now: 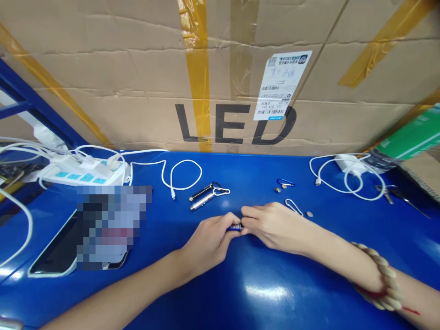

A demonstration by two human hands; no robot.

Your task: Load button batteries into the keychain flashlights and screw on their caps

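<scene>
My left hand (215, 238) is closed around a small blue penlight (235, 227) with pale print on its side; most of its body is hidden by the fingers. Fingers of my right hand (271, 227) pinch its right end, and what lies between those fingertips is covered. Beyond my left hand lie a silver penlight (202, 201) and a black penlight (200, 193), with a carabiner clip at their ends. Past my right hand are a blue carabiner (286, 182), a silver carabiner (293, 207), a button cell (309, 214) and a small metal piece (277, 189).
A large cardboard box (137, 91) stands along the back of the blue table (206, 298). At left are a power strip (92, 176) with white cables and a phone (55, 247), beside a blurred-out patch. A coiled white cable (347, 183) and keys (388, 195) lie at right.
</scene>
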